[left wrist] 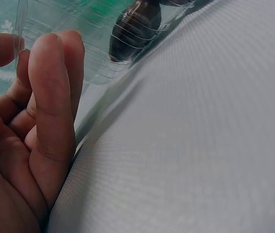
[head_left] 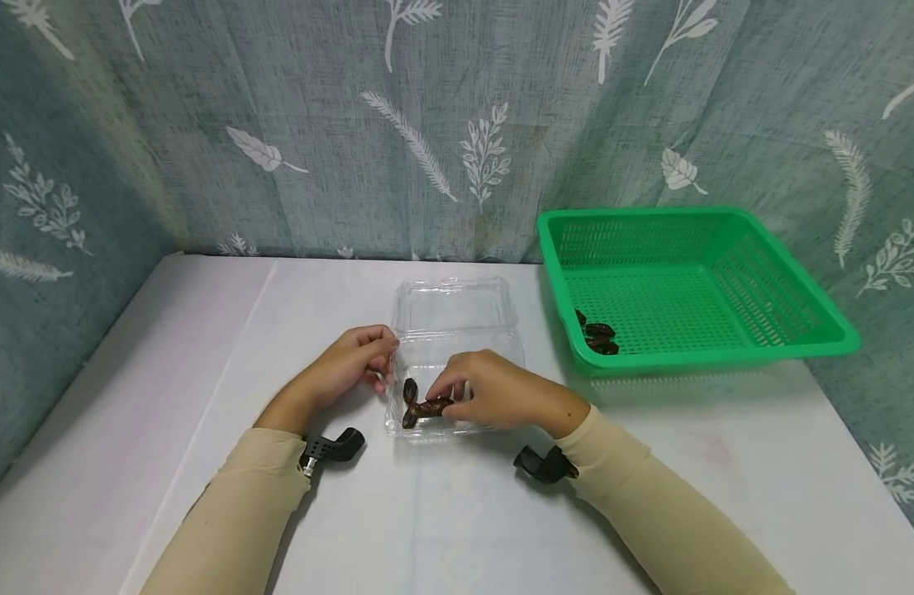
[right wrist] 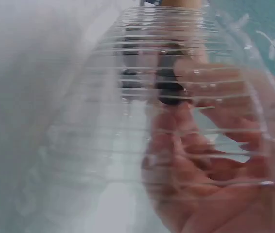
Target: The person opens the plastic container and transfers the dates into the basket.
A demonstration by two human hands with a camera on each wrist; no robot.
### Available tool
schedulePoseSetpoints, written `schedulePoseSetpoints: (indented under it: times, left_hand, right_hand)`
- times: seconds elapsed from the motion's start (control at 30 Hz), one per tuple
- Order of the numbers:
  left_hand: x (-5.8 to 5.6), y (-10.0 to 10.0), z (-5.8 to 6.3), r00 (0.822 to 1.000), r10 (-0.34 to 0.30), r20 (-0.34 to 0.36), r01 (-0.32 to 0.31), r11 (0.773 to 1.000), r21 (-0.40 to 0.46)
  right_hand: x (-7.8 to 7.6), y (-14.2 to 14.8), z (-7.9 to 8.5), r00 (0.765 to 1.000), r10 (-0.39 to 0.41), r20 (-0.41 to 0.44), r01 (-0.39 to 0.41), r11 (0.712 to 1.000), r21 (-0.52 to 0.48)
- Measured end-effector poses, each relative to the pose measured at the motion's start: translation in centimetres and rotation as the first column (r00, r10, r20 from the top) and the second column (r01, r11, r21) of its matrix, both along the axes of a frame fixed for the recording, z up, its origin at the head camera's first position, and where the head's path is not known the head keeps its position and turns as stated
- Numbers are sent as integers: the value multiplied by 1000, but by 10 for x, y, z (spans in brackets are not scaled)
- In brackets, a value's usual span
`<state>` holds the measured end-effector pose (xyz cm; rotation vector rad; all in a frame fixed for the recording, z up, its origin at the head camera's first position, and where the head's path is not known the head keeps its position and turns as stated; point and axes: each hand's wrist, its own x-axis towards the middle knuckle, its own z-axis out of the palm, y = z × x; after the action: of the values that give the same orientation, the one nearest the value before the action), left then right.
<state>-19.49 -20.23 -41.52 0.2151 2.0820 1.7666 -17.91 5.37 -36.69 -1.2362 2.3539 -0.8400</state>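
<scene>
A clear plastic clamshell box [head_left: 457, 351] lies on the table with its lid folded back. Dark brown, glossy dates [head_left: 410, 390] rest in its near left part. Inside the box, my right hand [head_left: 497, 388] pinches a date [right wrist: 169, 80] between thumb and fingers, low over the others. At the box's left rim, my left hand [head_left: 356, 364] holds the edge with thumb and fingertips. Through the ribbed wall, the left wrist view shows a date [left wrist: 136, 31] close to that hand. The right wrist view looks through the clear plastic and is partly blurred.
A green perforated basket [head_left: 698, 357] stands to the right of the box, with several dates [head_left: 600, 330] in its near left corner. White cloth covers the table [head_left: 457, 512]. A patterned grey-green curtain [head_left: 316, 124] hangs behind and along both sides.
</scene>
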Motion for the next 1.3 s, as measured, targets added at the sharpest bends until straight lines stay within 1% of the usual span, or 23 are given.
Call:
schedulePoseSetpoints:
  times: [0.17,0.3,0.47,0.57,0.73,0.8,0.9,1.03,1.2,1.3]
  left_hand:
    - [-1,-1,-1,1000,-3,-9,3,1000,7]
    - [-1,-1,-3,1000,-10,-9,10,1000,16]
    - [-1,-1,-4,1000,-11,-7,11,1000,14]
    - [-1,0,-3,1000,-13,-7,13,1000,16]
    - [0,1,-1,1000,-7,-1,7,1000,18]
    - [0,0,-1,1000,1,-2,-1,1000,19]
    - [0,1,-1,1000,4,-4,-4,1000,22]
    - [0,2,-2,1000,6,-7,-6,1000,20]
    - [1,2,-2,1000,11,-12,-11,1000,8]
    - [1,3,-2,1000,15,-15,-15,1000,7]
  right_hand:
    - [2,5,9,997,-47,-54,40,992,-122]
    - [3,12,18,997,-70,-40,59,973,-223]
    - [4,20,28,993,-112,-18,99,934,-342]
    - [4,26,35,987,-158,-21,136,907,-398]
    - [2,39,49,969,-243,-48,198,876,-439]
    - [1,45,54,960,-275,-51,224,864,-450]
    - [-2,55,60,947,-317,-41,260,839,-478]
    - [-9,68,62,929,-370,-26,307,806,-506]
    - [-17,80,62,900,-436,2,374,770,-517]
    - [-21,86,63,880,-474,4,406,749,-523]
